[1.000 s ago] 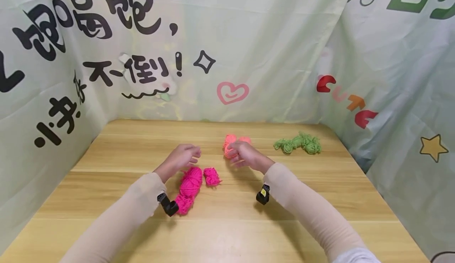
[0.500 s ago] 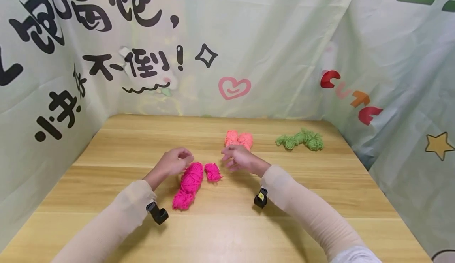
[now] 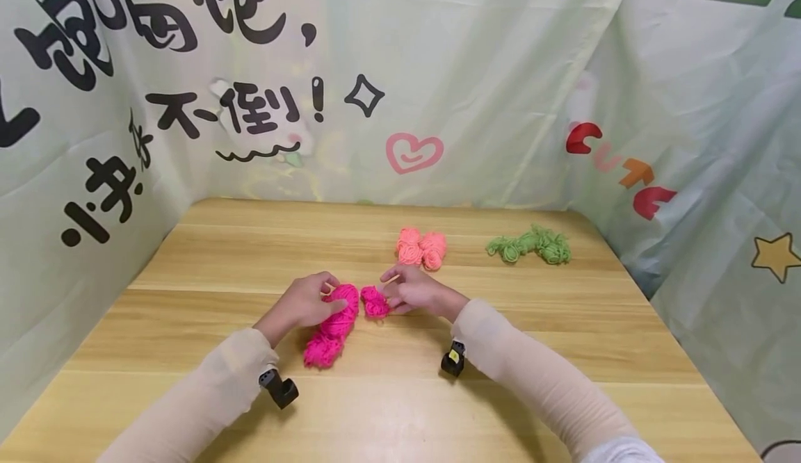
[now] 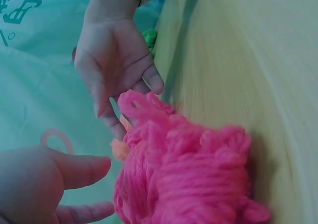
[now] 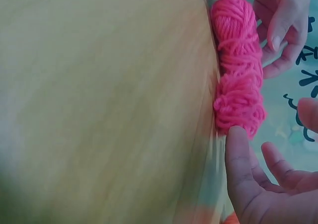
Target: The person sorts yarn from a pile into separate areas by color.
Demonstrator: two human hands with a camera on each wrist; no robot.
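Note:
A long magenta bundle of yarn (image 3: 341, 313) lies on the table at centre left. Right beside its upper end is a small magenta yarn ball (image 3: 375, 302). My left hand (image 3: 303, 301) is at the long bundle, thumb over its top in the head view; in the left wrist view thumb and finger are spread beside the yarn (image 4: 194, 174) without closing round it. With its fingers extended, my right hand (image 3: 418, 289) reaches the small ball's right side. In the right wrist view one fingertip is at the end of the small yarn ball (image 5: 241, 110).
Two coral yarn balls (image 3: 421, 247) lie behind my right hand. Farther right is a loose green yarn bundle (image 3: 530, 244). The wooden table (image 3: 400, 407) meets a printed cloth (image 3: 475, 101) at the back and both sides.
My right hand has come away from the coral yarn, toward me and leftward, to the small magenta ball. The left hand has lowered to the long bundle. The view has tilted slightly.

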